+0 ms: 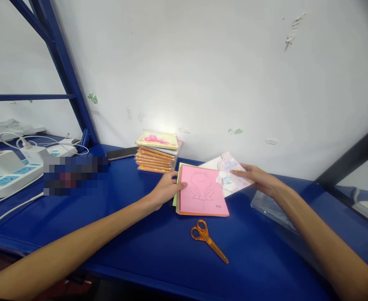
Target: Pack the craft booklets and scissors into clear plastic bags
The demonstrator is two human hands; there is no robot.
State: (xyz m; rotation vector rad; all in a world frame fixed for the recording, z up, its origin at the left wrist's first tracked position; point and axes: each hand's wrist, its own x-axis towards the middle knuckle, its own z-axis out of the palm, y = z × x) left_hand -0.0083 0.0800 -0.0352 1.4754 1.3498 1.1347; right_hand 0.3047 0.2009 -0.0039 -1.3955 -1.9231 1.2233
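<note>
My left hand (167,189) pinches the left edge of a stack of coloured paper sheets (204,194). A pink sheet with a line drawing of a frog lies on top, and green and orange edges show beneath. My right hand (259,179) grips a pale printed card (231,173) with pastel pictures, thumb on its face. A white sheet behind that card reaches under the pink paper. Orange scissors (207,238) lie on the blue desk just in front of the sheets, their blades pointing to the lower right.
Behind my left hand stands a pile of packaged craft sets (157,152), with a dark phone (121,153) beside it. White power strips (11,177) with chargers and cables occupy the left. A clear plastic sleeve (270,207) lies under my right forearm. Blue metal posts (66,62) and a wall border the desk.
</note>
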